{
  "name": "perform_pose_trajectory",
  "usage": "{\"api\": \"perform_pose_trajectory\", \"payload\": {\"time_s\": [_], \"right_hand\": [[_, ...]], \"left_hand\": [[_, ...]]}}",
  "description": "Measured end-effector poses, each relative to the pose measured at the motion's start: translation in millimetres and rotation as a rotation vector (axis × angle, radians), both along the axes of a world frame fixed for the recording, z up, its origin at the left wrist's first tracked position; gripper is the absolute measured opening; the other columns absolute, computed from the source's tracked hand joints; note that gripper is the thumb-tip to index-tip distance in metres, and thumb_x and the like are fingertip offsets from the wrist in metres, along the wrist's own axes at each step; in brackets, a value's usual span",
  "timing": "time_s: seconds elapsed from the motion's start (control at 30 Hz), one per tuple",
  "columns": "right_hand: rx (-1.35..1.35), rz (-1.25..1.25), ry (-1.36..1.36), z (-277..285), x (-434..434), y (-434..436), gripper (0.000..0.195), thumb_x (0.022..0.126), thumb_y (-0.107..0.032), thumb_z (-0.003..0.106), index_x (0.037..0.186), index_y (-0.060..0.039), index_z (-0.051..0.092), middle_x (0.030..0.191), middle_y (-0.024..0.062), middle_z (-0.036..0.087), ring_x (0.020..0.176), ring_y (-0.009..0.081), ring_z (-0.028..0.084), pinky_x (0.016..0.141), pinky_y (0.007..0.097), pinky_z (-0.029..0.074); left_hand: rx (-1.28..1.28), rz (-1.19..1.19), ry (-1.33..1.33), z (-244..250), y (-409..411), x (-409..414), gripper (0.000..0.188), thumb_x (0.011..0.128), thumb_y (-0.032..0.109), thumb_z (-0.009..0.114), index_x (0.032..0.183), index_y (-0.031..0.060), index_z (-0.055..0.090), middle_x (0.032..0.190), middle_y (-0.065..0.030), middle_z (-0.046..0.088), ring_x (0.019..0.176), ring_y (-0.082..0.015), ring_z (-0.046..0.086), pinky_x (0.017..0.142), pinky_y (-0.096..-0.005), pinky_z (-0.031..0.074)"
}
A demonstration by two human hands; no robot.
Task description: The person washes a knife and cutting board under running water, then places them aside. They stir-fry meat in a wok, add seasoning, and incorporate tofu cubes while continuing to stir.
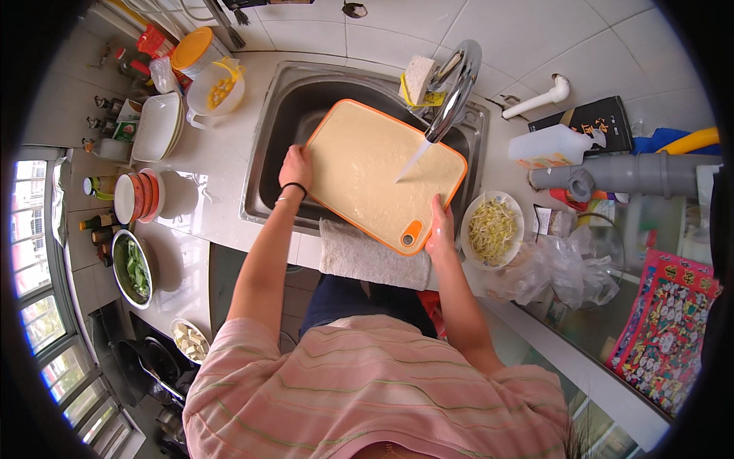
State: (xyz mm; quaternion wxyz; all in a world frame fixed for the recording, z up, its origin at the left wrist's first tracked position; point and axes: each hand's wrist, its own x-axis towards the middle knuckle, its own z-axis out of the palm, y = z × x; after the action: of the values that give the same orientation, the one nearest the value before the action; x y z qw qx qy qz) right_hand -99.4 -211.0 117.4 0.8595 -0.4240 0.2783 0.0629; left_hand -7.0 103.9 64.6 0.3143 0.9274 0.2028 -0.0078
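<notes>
A beige cutting board [355, 160] with an orange rim is held tilted over the metal sink [281, 109]. My left hand [296, 169] grips its left edge, fingers partly hidden by the board. At the lower right edge, close to the orange-lined hanging hole, my right hand [440, 226] holds on with the thumb on top. Water [414, 160] streams from the chrome faucet [453, 97] onto the board's wet face. A grey towel [367, 255] hangs over the sink's front edge below the board.
Right of the sink stands a bowl of bean sprouts [492, 230], near crumpled plastic bags [573, 267] and a grey pipe [631, 175]. Leftward are a pitcher with egg yolks [221, 92], white dishes [157, 126], a bowl of leafy greens [135, 267] and cubed tofu [190, 341].
</notes>
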Motion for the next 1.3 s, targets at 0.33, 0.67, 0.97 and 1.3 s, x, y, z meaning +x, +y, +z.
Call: {"api": "perform_pose_trajectory", "payload": {"time_s": [0.33,0.67,0.97,1.3], "right_hand": [[-0.024,-0.11,-0.077,25,-17,0,0.045,0.094,-0.029,0.053,0.127,-0.0033,0.038,0.12,0.0108,0.051,0.108,0.022,0.053,0.09,0.0369,0.046],[0.018,-0.146,-0.018,63,-22,25,0.042,0.092,-0.02,0.054,0.128,-0.0031,0.038,0.118,0.0101,0.052,0.105,0.0211,0.055,0.087,0.0356,0.047],[-0.044,-0.13,-0.07,76,-23,17,0.042,0.087,-0.01,0.056,0.125,-0.0021,0.04,0.117,0.011,0.053,0.105,0.0224,0.055,0.088,0.0371,0.047],[0.003,-0.116,-0.067,67,-8,22,0.042,0.08,-0.003,0.058,0.12,-0.0013,0.043,0.11,0.009,0.054,0.1,0.0194,0.055,0.086,0.0337,0.046]], "left_hand": [[0.125,-0.44,0.009,22,-131,-24,0.071,0.091,0.049,0.033,0.144,0.0041,0.019,0.151,-0.0132,0.016,0.14,-0.0264,0.015,0.114,-0.0425,0.009],[0.048,-0.582,0.148,56,-150,-1,0.068,0.091,0.052,0.031,0.145,0.0111,0.02,0.151,-0.0075,0.021,0.139,-0.0213,0.018,0.114,-0.0391,0.011],[0.1,-0.541,0.288,17,-118,10,0.068,0.093,0.049,0.022,0.145,0.0057,0.014,0.152,-0.0086,0.014,0.141,-0.0213,0.013,0.114,-0.04,0.009],[0.019,-0.685,0.227,85,-178,-15,0.068,0.092,0.051,0.026,0.146,0.0104,0.016,0.152,-0.0066,0.017,0.141,-0.0222,0.013,0.114,-0.0399,0.007]]}}
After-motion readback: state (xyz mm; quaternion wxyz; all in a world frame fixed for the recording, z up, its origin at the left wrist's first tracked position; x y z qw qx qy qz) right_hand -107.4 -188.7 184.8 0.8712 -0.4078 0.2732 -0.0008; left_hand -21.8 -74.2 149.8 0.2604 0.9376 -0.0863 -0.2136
